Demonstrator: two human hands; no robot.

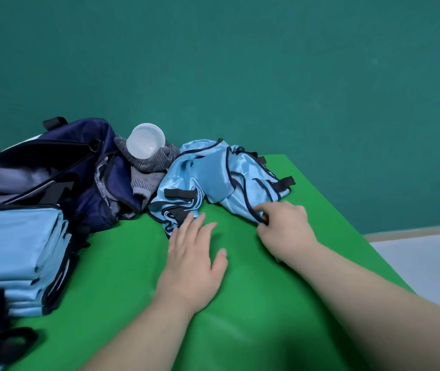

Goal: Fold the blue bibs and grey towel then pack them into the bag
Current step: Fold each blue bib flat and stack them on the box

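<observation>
Loosely, grey towel (146, 167) spills from navy bag (74, 156).

Single view: head-worn, wide-angle camera. Faces forward and down across green table (138, 277), close in; arms (374, 303) enter from bottom edge. Near centre: blue bibs (213, 178); upper half: teal wall (240, 62). Frame tilted; left edge soft, probably lens blur.
</observation>
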